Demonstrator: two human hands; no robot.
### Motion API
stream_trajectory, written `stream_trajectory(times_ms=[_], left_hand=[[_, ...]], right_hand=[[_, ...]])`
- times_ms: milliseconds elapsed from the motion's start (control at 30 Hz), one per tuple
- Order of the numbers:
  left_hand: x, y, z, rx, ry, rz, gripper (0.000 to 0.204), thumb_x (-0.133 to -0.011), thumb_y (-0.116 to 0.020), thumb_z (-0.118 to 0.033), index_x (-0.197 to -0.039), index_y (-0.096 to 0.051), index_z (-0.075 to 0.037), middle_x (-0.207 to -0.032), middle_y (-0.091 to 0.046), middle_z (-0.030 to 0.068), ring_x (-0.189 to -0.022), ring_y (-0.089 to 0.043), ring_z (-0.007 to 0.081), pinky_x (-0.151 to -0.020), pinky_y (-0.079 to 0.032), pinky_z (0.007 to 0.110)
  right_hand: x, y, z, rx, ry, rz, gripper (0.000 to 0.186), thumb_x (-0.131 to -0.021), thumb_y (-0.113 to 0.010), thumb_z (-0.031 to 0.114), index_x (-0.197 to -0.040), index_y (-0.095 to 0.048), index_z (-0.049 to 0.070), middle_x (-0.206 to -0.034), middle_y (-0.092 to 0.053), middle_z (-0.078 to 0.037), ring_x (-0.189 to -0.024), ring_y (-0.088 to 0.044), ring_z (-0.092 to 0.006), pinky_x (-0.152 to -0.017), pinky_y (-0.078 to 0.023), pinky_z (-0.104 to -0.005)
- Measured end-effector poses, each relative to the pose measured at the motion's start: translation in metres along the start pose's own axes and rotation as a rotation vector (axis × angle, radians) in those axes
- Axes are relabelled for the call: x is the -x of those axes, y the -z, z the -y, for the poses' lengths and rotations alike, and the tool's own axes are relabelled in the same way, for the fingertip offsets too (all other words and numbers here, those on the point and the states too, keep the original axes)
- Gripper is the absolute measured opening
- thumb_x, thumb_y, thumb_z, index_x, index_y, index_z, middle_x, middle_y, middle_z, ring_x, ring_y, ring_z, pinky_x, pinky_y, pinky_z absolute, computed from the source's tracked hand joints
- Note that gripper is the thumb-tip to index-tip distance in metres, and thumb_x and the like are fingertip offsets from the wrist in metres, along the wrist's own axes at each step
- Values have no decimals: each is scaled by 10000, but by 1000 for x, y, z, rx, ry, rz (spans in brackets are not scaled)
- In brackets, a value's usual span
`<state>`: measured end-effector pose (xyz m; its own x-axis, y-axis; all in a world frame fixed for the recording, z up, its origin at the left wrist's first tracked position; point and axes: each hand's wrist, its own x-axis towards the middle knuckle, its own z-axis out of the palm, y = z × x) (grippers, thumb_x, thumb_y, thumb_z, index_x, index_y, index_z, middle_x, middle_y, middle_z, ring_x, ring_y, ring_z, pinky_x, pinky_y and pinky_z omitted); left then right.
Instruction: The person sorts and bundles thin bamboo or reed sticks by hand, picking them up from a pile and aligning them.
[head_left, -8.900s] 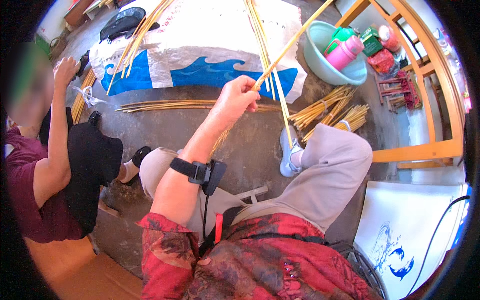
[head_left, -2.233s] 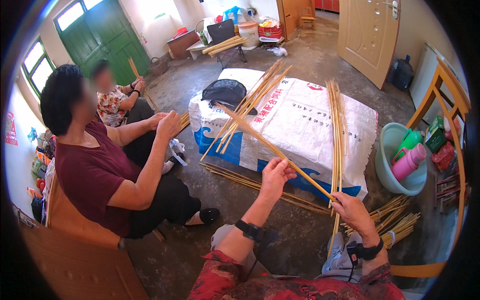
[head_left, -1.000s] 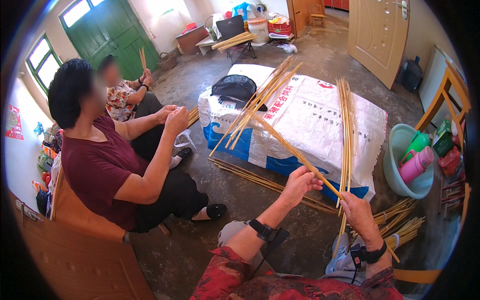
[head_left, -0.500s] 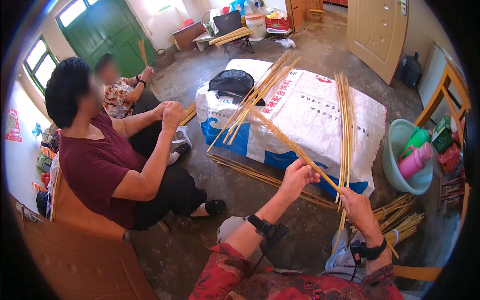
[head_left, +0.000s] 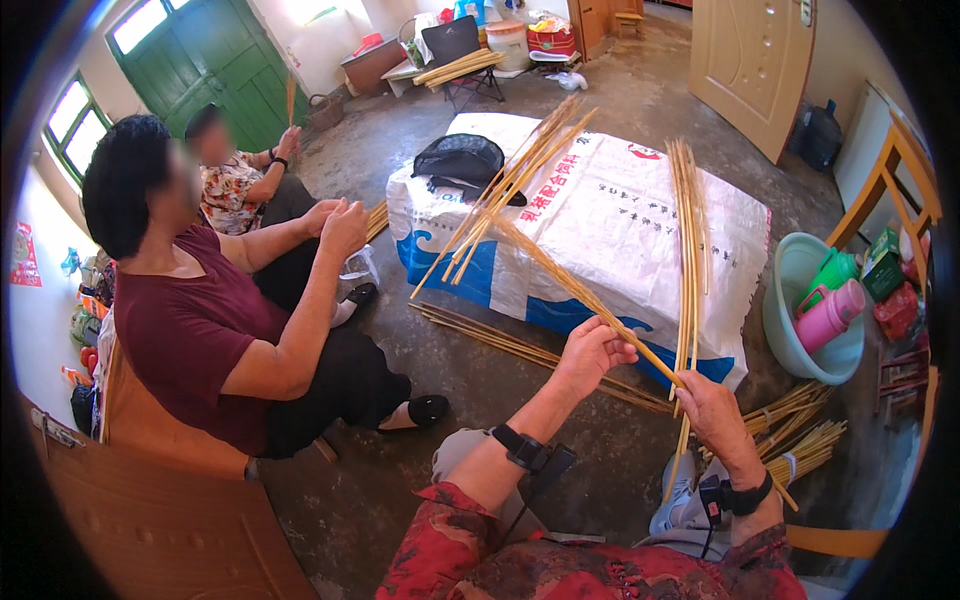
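A long dry straw-coloured stalk with a feathery top (head_left: 562,276) slants from over the white sack down toward my knees. My right hand (head_left: 712,412) is closed round its lower part, with the thin end sticking out below. Higher up, my left hand (head_left: 594,357) pinches the same stalk between thumb and fingers. Behind my right hand, a loose bunch of similar stalks (head_left: 688,240) lies across the sack and hangs over its near edge. Another bunch (head_left: 525,172) rests farther left on the large white-and-blue woven sack (head_left: 630,215).
Tied stalk bundles (head_left: 806,452) lie on the floor at right, below a pale green basin (head_left: 848,368) holding a pink jug (head_left: 830,322). More stalks (head_left: 530,352) lie before the sack. Two people sit at left, the nearer in a maroon shirt (head_left: 205,325). A black mesh cap (head_left: 462,160) tops the sack.
The view has shifted slightly. Both my hands keep their hold on the stalk in nearly the same place. The hands of the person in maroon have opened a little.
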<state>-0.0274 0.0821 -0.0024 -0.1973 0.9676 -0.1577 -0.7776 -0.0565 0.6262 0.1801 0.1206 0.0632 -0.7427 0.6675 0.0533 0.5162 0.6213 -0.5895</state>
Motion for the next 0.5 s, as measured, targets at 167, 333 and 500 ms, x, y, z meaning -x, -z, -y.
stream_trajectory(times_ms=[167, 333, 500], left_hand=[[1, -1, 0, 41, -25, -17, 120, -848, -396, -77, -890, -483, -7, -822, -571, 119, -683, -579, 184, -641, -510, 348], [-1, 0, 0, -31, -55, -87, 114, -855, -419, -102, -896, -471, -10, -808, -567, 107, -685, -584, 182, -631, -514, 336], [0, -11, 1, -186, -56, -76, 107, -848, -433, -73, -919, -476, -5, -791, -548, 111, -718, -570, 195, -644, -508, 338]], right_hand=[[-1, -1, -2, -16, -14, -5, 184, -796, -515, 115, -958, -509, 29, -848, -562, -174, -770, -549, -343, -645, -451, -382], [1, -1, -6, 22, 21, -100, 185, -788, -524, 114, -951, -514, 28, -863, -558, -169, -772, -546, -337, -639, -445, -380], [1, -3, -12, 44, 27, -154, 202, -785, -531, 135, -960, -519, 36, -871, -561, -158, -780, -547, -329, -645, -446, -371]])
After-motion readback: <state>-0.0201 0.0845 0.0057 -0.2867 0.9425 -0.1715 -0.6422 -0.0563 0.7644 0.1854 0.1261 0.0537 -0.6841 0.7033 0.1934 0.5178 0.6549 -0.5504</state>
